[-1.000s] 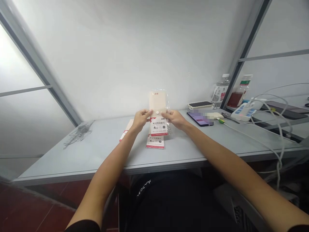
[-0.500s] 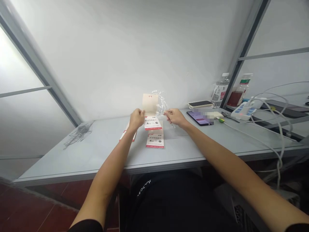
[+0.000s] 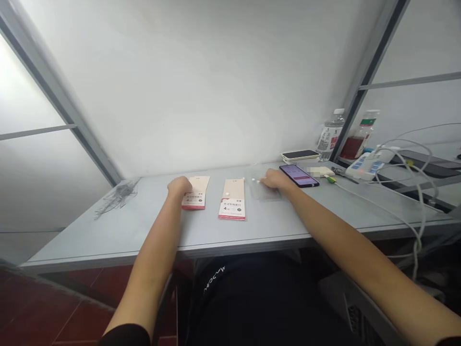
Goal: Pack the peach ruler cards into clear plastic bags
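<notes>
Plastic sleeve (image 3: 267, 191) lies nearly invisible on the table (image 3: 118, 230), under the right hand (image 3: 273, 179), whose fingers (image 3: 264, 181) curl down onto it; I cannot tell whether they pinch the film or only rest there. The left hand (image 3: 179, 186) sits on the top left corner of a paper card (image 3: 196, 197), its fingers bent over the edge, though whether they grip it is hidden. A second paper card (image 3: 232, 199) lies between the hands, touching neither. Tiny white bits (image 3: 254, 180) sit just beyond the right fingertips, and these look easiest to lose: one careless brush could scatter them across the smooth top. The thin sleeve could slip, crumple or slide into the phone (image 3: 298, 175) just to its right. The left card sits at a slight tilt, so pressure or a drag from that hand could crease it or push it into its neighbour.
</notes>
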The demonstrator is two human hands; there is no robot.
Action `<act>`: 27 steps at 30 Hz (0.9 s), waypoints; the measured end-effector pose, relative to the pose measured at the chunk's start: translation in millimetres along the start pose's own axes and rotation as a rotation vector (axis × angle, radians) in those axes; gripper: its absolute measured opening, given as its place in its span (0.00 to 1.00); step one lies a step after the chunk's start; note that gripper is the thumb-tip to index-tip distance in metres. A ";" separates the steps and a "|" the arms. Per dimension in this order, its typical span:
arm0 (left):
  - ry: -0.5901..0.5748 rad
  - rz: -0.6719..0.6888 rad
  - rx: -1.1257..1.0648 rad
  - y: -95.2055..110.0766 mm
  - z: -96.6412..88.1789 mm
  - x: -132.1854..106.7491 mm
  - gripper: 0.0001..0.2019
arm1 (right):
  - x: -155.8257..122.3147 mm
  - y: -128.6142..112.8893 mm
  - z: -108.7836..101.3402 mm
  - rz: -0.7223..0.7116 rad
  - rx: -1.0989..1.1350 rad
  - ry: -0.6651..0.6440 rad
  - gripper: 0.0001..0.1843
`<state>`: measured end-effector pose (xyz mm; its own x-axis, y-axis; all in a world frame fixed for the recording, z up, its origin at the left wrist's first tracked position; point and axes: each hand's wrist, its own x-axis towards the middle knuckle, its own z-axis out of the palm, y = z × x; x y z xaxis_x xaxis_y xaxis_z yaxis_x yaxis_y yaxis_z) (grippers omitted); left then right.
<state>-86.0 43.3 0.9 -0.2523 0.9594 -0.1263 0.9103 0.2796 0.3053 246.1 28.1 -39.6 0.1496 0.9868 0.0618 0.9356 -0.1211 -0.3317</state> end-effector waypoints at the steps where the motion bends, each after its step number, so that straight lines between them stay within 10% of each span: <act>1: 0.003 0.007 0.037 1.7 0.4 -0.4 0.11 | -0.5 -1.4 0.2 0.017 -0.067 0.004 0.13; 15: 0.081 0.578 0.042 74.9 69.6 -48.2 0.13 | -19.2 -25.4 -5.3 -0.103 -0.143 0.193 0.19; 20: 0.116 0.590 0.091 74.7 61.5 -51.5 0.08 | -32.7 -47.5 -3.0 -0.394 0.144 0.222 0.16; 27: 0.293 0.572 0.041 77.1 40.9 -64.4 0.12 | -46.0 -65.8 7.0 -0.240 0.610 0.068 0.23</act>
<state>13.8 1.5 -6.1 0.2024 0.9287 0.3106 0.9380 -0.2750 0.2110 175.4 -8.6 -27.2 -0.0021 0.9674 0.2533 0.5990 0.2040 -0.7743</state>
